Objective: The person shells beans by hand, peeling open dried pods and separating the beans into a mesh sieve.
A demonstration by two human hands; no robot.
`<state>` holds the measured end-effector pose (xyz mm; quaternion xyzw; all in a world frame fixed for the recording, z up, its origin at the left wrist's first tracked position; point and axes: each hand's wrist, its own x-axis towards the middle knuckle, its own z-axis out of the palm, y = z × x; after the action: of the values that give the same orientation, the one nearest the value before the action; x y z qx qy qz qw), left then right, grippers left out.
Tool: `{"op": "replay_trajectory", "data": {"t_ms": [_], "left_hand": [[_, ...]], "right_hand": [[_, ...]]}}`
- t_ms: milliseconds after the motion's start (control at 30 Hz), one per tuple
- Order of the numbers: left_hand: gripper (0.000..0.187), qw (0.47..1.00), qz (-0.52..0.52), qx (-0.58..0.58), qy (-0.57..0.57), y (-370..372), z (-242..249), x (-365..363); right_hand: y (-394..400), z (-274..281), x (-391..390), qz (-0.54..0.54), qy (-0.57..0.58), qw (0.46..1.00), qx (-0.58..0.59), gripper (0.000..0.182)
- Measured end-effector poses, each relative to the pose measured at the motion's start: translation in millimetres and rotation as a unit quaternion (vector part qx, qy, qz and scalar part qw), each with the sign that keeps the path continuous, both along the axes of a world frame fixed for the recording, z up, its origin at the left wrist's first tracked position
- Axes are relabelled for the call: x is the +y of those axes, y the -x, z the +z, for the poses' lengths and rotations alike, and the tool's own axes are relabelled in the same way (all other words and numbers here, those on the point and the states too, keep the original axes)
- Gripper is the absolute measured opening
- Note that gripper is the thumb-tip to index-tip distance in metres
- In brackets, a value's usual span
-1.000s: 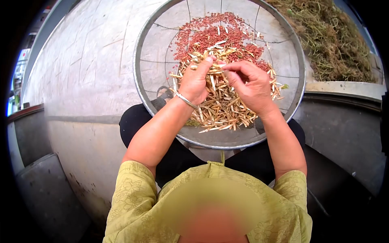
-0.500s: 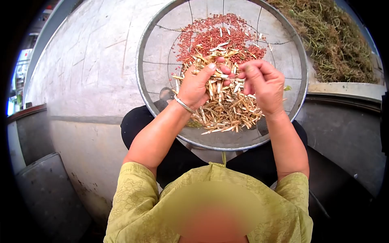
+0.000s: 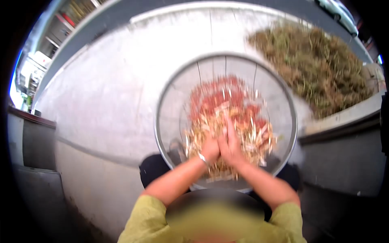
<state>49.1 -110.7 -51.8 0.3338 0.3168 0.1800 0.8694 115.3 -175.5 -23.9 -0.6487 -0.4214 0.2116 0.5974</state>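
Dried pods (image 3: 253, 133) are piled mostly in the near half of your big round mesh tray (image 3: 174, 105), with red seeds (image 3: 221, 95) spread just beyond them. From the head view, your left hand (image 3: 210, 148) and right hand (image 3: 231, 148) are together right above that pile, touching along the palms, with the right fingers pointing forward. It's pretty blurry, so I can't tell if your fingers are grasping any pods or just pressed against each other. If I had to guess the step, you're working the pods by hand over the tray. Next move, imo, calls for a light touch inside the rim so seeds don't get flung out. Heap of dried stalks (image 3: 316, 69) is off to your right, well apart from your hands.
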Motion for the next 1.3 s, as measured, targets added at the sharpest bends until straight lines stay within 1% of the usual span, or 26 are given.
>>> {"op": "replay_trajectory", "data": {"t_ms": [33, 67, 100, 133, 167, 233, 333, 367, 400, 467, 500, 567, 633, 700, 733, 800, 900, 933, 1000, 1033, 1067, 1100, 1167, 1200, 1233, 1300], "left_hand": [[0.058, 1.000, 0.000, -0.013, 0.015, 0, 6, -1], [0.056, 0.999, 0.009, -0.025, 0.026, 0, 16, -4], [0.051, 0.998, -0.016, -0.057, 0.037, 2, 11, -2], [0.048, 0.994, -0.044, -0.083, 0.057, 1, 14, 4], [0.048, 0.994, -0.044, -0.093, 0.046, -1, 14, 10], [0.051, 0.987, -0.032, -0.143, 0.061, 4, 21, 8], [0.054, 0.987, -0.034, -0.132, 0.079, 7, 40, 6], [0.050, 0.988, -0.013, -0.117, 0.102, 9, 49, 2], [0.050, 0.987, -0.012, -0.119, 0.103, 12, 44, 3], [0.042, 0.956, -0.094, -0.174, 0.216, 15, 22, 10], [0.042, 0.956, -0.094, -0.176, 0.215, 14, 20, 11], [0.033, 0.947, -0.093, -0.208, 0.225, 14, 17, 10], [0.033, 0.942, -0.097, -0.230, 0.225, 12, 18, 8], [0.034, 0.938, -0.082, -0.255, 0.219, 13, 16, 6], [0.034, 0.936, -0.085, -0.263, 0.217, 12, 12, 4], [0.036, 0.932, -0.088, -0.279, 0.213, 9, 5, 2], [0.040, 0.935, -0.113, -0.243, 0.232, 11, 21, 1], [0.043, 0.925, -0.136, -0.276, 0.224, 11, 22, 0], [0.044, 0.934, -0.137, -0.254, 0.209, 12, 28, -5], [0.047, 0.918, -0.165, -0.277, 0.231, 10, 12, -2], [0.047, 0.917, -0.164, -0.273, 0.240, 13, 8, 1], [0.052, 0.912, -0.180, -0.299, 0.213, 15, 11, 5], [0.065, 0.900, -0.215, -0.323, 0.199, 14, 23, 4], [0.072, 0.894, -0.235, -0.318, 0.211, 16, 38, 7], [0.084, 0.915, -0.240, -0.281, 0.161, 18, 49, 8], [0.083, 0.935, -0.236, -0.249, 0.095, 17, 54, 11]], "right_hand": [[1, 3, 0, -0.005, -0.001, 1.000, -0.028, 0.059], [2, 1, 1, -0.018, -0.001, 0.998, -0.058, 0.057], [3, 2, 2, -0.036, -0.021, 0.993, -0.109, 0.054], [3, 5, 2, -0.036, -0.022, 0.992, -0.120, 0.053], [4, 3, 4, -0.035, -0.026, 0.987, -0.156, 0.052], [8, -9, 2, -0.035, -0.014, 0.986, -0.161, 0.052], [9, 0, 0, -0.029, -0.021, 0.984, -0.177, 0.050], [10, 4, -3, -0.025, -0.015, 0.981, -0.193, 0.048], [10, 8, -5, -0.021, -0.007, 0.978, -0.209, 0.047], [9, 17, -7, -0.023, -0.016, 0.974, -0.225, 0.044], [9, 21, -7, -0.025, -0.024, 0.971, -0.238, 0.042], [4, 26, -7, -0.012, -0.034, 0.972, -0.230, 0.039], [1, 28, -9, 0.010, -0.046, 0.974, -0.221, 0.035], [2, 30, -5, -0.016, -0.076, 0.970, -0.232, 0.029], [1, 32, -3, 0.007, -0.084, 0.970, -0.228, 0.029], [0, 33, -3, -0.002, -0.056, 0.979, -0.198, 0.024], [-4, 36, 0, -0.005, -0.056, 0.974, -0.220, 0.018], [-9, 30, 1, 0.004, -0.038, 0.979, -0.203, 0.018], [-20, -1, 5, -0.002, -0.043, 0.999, -0.021, 0.020], [-27, -8, 4, 0.014, -0.023, 0.994, 0.108, 0.019], [-29, 3, 6, 0.008, -0.013, 0.976, 0.216, 0.019], [-32, 21, 1, -0.002, 0.028, 0.946, 0.324, 0.020], [-47, 33, -9, 0.002, -0.022, 0.898, 0.440, 0.022], [-54, 42, -19, 0.011, -0.054, 0.882, 0.467, 0.023], [-64, 52, -33, 0.004, -0.080, 0.870, 0.486, 0.024], [-80, 78, -74, -0.019, -0.138, 0.863, 0.486, 0.028]]}}
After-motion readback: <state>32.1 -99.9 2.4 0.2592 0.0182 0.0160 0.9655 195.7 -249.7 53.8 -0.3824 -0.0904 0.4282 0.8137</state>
